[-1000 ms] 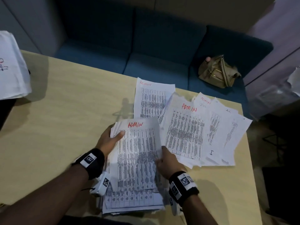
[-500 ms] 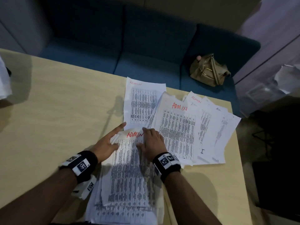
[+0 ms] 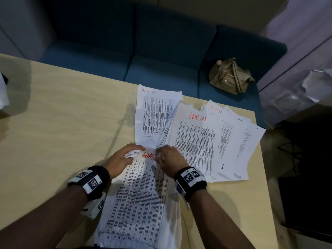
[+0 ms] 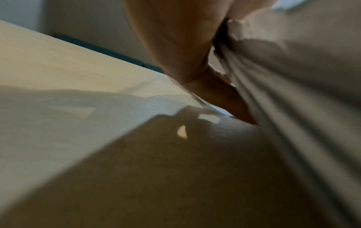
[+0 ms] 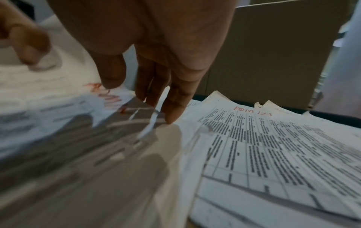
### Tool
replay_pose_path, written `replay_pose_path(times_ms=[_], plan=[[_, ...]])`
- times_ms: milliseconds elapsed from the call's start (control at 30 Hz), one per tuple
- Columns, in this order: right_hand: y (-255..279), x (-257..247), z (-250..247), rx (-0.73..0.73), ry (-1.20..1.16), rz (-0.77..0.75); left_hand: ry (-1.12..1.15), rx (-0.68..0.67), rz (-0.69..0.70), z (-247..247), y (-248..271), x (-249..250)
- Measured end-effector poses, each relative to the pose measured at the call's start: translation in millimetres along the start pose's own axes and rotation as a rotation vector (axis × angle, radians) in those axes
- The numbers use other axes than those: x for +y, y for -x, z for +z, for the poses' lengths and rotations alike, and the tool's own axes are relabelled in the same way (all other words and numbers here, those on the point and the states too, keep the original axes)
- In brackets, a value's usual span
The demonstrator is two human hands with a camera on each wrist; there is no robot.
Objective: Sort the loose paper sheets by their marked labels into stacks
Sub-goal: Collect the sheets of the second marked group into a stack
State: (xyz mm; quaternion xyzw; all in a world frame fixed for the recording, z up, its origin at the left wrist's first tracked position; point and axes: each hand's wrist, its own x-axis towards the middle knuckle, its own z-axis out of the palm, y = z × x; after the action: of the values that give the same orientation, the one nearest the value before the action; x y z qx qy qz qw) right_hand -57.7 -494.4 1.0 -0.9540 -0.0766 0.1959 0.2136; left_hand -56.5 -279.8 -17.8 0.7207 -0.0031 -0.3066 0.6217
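Left hand (image 3: 120, 159) grip curled round near stack (image 3: 140, 203) top edge, right hand (image 3: 169, 159) fingers flat on it, ADMIN sheets (image 3: 195, 141) fanned right, bench (image 3: 62, 123)

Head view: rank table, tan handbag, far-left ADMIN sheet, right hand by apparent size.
1. table
2. far-left ADMIN sheet, partly covered
3. tan handbag and right hand look alike; the hand is nearer the camera, so unranked.

A pale wooden table (image 3: 59, 112) fills the near ground of a dimly lit room, shadows falling across its left side. Beyond its far edge stands a dark blue sofa (image 3: 161, 49), an olive-tan handbag (image 3: 230, 76) resting on its right seat cushion. Pale wall panels (image 3: 197, 8) rise behind.
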Motion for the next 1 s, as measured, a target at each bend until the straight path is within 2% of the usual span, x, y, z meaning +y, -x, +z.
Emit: replay_pose_path(times_ms=[33,100,167,200,267,333,500,567,667,833,900,1000], plan=[[-1,0,-6,0.013,-0.056,0.026,-0.005,0.010,-0.007,-1,-1,-3],[-5,11,-20,0.184,-0.145,0.148,-0.064,0.048,-0.010,-5,-3,-8],[-7,35,-35,0.407,-0.254,0.432,-0.123,0.088,0.007,-7,-1,-10],[-5,50,-40,0.467,-0.310,0.618,-0.118,0.111,0.013,-9,0,-13],[5,77,-46,0.461,-0.361,0.944,-0.074,0.147,0.003,-13,2,-19],[16,98,-43,0.441,-0.362,1.063,-0.054,0.167,-0.007,-15,3,-25],[20,116,-38,0.528,-0.595,0.973,-0.114,0.177,-0.029,-10,1,-23],[19,112,-37,0.505,-0.534,0.959,-0.128,0.172,-0.044,-9,2,-22],[16,102,-33,0.434,-0.389,1.034,-0.136,0.165,-0.049,-12,2,-24],[7,88,-29,0.331,-0.491,1.006,-0.180,0.177,-0.014,-15,-3,-32],[8,83,-23,0.350,-0.462,0.953,-0.174,0.170,-0.019,-15,-2,-35],[13,79,-13,0.450,-0.262,0.828,-0.184,0.178,-0.024,-17,-2,-36]])
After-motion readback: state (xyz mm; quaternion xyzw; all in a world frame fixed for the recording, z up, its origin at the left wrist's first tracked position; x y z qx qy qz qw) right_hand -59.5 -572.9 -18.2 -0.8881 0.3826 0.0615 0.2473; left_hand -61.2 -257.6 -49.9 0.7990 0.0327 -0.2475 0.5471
